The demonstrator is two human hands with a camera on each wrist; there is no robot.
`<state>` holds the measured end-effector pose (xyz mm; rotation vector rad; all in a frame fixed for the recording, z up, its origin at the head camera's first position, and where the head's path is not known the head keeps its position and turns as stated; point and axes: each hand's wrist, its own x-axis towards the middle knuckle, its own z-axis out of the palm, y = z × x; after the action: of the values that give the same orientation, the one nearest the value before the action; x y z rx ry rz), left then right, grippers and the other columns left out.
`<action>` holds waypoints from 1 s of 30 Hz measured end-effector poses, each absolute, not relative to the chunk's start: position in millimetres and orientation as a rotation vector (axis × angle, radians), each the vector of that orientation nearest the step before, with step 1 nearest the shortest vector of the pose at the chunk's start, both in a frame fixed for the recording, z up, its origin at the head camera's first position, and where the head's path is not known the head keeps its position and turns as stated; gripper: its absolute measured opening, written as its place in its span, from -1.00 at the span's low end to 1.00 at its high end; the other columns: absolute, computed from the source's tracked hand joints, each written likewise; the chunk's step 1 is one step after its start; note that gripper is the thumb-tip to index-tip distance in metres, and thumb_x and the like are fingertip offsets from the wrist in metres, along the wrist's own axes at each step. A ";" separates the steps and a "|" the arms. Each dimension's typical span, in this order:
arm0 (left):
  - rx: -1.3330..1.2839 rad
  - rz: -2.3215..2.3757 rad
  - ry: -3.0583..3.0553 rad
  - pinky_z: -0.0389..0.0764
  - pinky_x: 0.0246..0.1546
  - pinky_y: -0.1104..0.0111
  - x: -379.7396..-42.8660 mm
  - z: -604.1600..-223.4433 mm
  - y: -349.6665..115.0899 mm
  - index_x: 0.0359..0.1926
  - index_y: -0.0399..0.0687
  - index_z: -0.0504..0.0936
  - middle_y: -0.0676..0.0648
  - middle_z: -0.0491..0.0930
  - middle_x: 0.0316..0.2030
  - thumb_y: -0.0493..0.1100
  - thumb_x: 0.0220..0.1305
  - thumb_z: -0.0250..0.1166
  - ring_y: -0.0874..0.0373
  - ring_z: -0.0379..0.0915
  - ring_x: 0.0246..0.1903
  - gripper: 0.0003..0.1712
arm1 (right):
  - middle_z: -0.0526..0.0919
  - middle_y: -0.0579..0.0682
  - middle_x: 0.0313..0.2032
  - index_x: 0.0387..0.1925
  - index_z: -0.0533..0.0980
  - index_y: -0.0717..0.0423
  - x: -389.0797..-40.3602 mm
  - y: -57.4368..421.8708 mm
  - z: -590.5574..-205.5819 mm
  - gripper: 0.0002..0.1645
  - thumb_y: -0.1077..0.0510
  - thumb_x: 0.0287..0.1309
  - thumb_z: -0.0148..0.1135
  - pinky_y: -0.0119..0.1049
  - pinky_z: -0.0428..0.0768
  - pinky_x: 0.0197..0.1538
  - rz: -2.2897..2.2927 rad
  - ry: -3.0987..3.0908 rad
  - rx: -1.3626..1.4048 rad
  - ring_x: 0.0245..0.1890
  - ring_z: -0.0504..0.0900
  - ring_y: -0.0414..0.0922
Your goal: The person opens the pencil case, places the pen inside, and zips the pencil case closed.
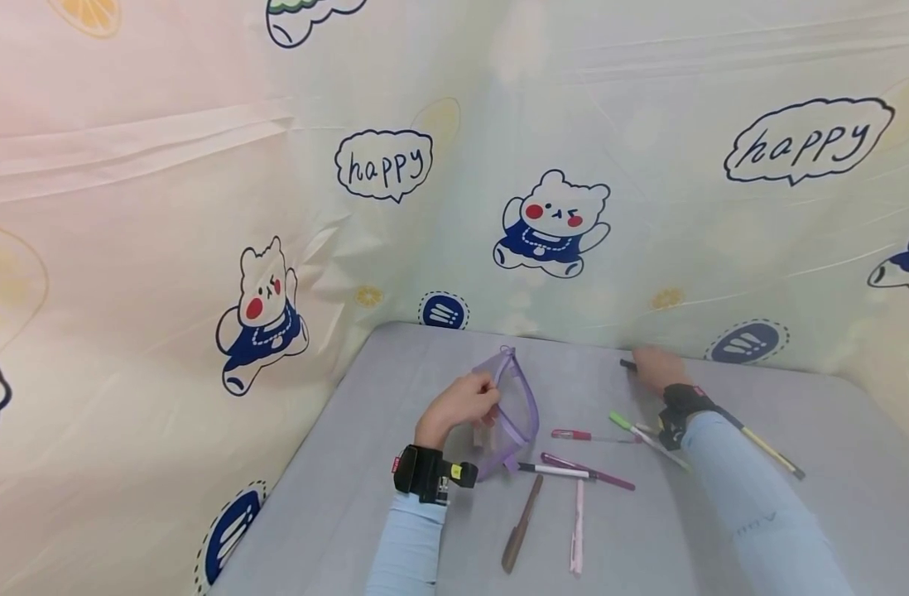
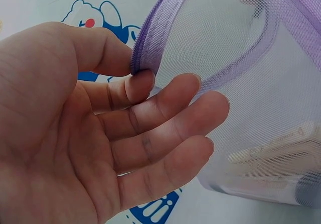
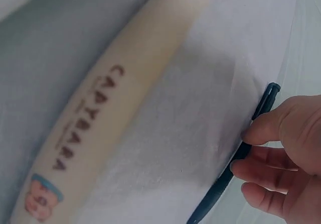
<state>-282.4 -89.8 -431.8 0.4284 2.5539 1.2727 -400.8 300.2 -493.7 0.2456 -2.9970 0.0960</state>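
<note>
Pinching the zippered edge of a purple mesh pouch (image 1: 533, 406) between thumb and index finger, the left hand (image 1: 460, 406) has its other three fingers extended, loosely spread beside the opening. The pouch sits on the grey tabletop (image 1: 335, 463), its mouth parted; through its mesh, the left wrist view shows a cream-coloured item (image 2: 276, 153) low inside, its kind unclear.

Near the table's far edge, the right hand (image 1: 659, 371) grasps a dark pen (image 3: 213, 189) between thumb and fingertips. A cream-coloured pen (image 3: 100, 113) printed "CAPYBARA" fills much of the right wrist view, blurred and close to the camera.

Between the hands lie a red pen (image 1: 572, 434) and a green-capped pen (image 1: 622, 422). Nearer the person, a purple pen (image 1: 614, 480) crosses a black-and-white pen (image 1: 568, 472) just beside the pouch's lower corner. Below these rest a brown pen (image 1: 523, 526) and a pink pen (image 1: 577, 530), side by side but apart. A yellow-and-black stick (image 1: 769, 449) lies right of the right forearm.
</note>
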 end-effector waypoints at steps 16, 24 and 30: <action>0.452 1.259 2.562 0.62 -0.39 0.28 -285.3 -433.8 -89.1 -0.32 -0.06 0.49 -0.05 0.62 -0.41 -0.08 0.43 0.03 0.09 0.63 -0.40 -0.79 | 0.58 0.15 -0.47 -0.35 0.45 0.29 -397.0 302.1 -451.7 -0.85 0.23 0.13 0.15 -0.15 0.50 -0.40 0.338 -3.164 0.212 -0.47 0.53 0.03; 0.458 1.247 2.565 0.61 -0.39 0.29 -283.7 -433.5 -88.2 -0.32 -0.05 0.49 -0.04 0.62 -0.41 -0.08 0.44 0.03 0.10 0.63 -0.41 -0.78 | 0.55 0.12 -0.50 -0.36 0.42 0.30 -388.0 287.5 -433.3 -0.74 0.12 0.21 0.08 -0.32 0.52 -0.49 0.643 -3.248 0.118 -0.53 0.56 -0.03; 0.453 1.246 2.564 0.61 -0.38 0.29 -282.7 -432.7 -86.3 -0.31 -0.05 0.49 -0.03 0.62 -0.40 -0.07 0.43 0.04 0.12 0.62 -0.41 -0.79 | 0.52 0.01 -0.58 -0.40 0.49 0.28 -388.0 286.0 -436.7 -0.70 0.08 0.23 0.08 -0.35 0.54 -0.47 0.867 -3.279 0.046 -0.57 0.55 -0.12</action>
<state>-282.7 -86.3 -432.7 0.4535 2.5642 1.2464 -388.0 286.0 -436.7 0.0459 -3.2789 0.8670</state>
